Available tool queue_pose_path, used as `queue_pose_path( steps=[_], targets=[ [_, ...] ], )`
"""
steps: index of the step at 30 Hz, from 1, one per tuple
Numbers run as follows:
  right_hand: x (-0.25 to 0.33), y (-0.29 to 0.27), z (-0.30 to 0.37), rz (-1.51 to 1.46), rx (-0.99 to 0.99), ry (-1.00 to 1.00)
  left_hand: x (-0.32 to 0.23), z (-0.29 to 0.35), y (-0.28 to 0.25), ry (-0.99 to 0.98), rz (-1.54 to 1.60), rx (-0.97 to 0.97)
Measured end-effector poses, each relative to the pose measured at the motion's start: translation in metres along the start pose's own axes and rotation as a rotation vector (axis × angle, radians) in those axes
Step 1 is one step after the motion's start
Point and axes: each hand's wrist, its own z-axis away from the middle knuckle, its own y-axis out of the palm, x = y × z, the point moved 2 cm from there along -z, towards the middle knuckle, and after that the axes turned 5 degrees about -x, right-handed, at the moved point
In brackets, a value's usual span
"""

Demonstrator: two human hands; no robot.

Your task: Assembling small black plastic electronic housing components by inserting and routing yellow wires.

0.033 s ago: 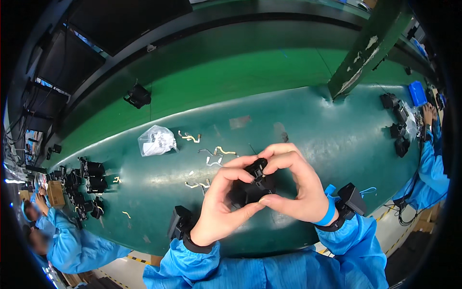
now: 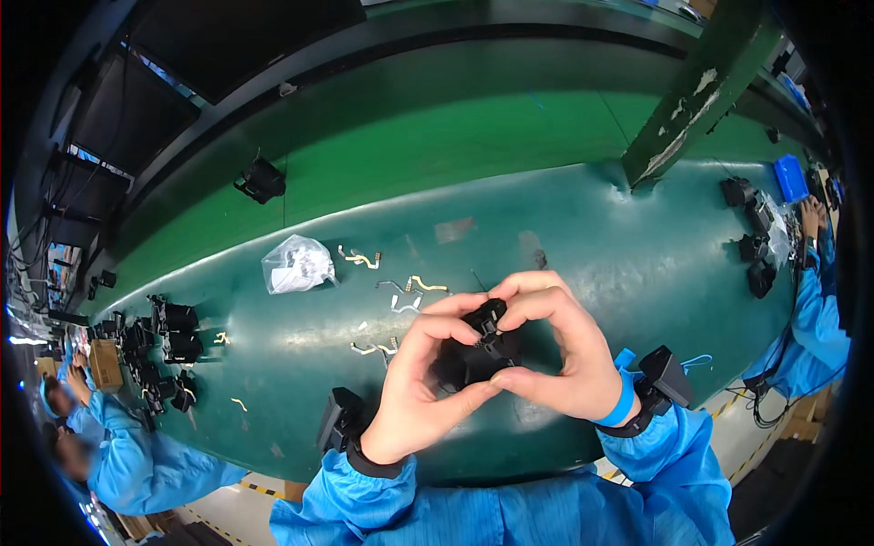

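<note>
Between my two hands is a black plastic device point(image 2: 475, 361) with a narrow raised part at its top. My left hand point(image 2: 426, 369) curls round its left side, thumb at the bottom and fingers at the upper edge. From the right, my right hand point(image 2: 566, 350) grips it, with fingertips on the raised part and the thumb low, close to the left thumb. Fingers cover some of the device, so its exact kind cannot be made out. Past my hands lie several loose flex cables point(image 2: 424, 286), yellowish and white, on the green table point(image 2: 619, 246).
A clear plastic bag point(image 2: 299, 265) with white pieces lies left of the cables. Black devices point(image 2: 173, 332) cluster at the left, more point(image 2: 754, 232) at the right, and one point(image 2: 261, 181) on the far green surface. A green post point(image 2: 678, 114) rises at the back right. Co-workers sit at both sides.
</note>
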Motion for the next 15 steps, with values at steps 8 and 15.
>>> queue_pose_path(
  steps=[8,15],
  targets=[
    [0.0006,0.0067,0.001,0.049,0.07,0.032,0.0092,0.0054,-0.0063,-0.213,0.233,-0.133],
    [0.001,0.006,-0.0015,0.119,0.114,-0.018,0.0061,0.0044,-0.0074,-0.245,0.24,-0.12]
  ],
)
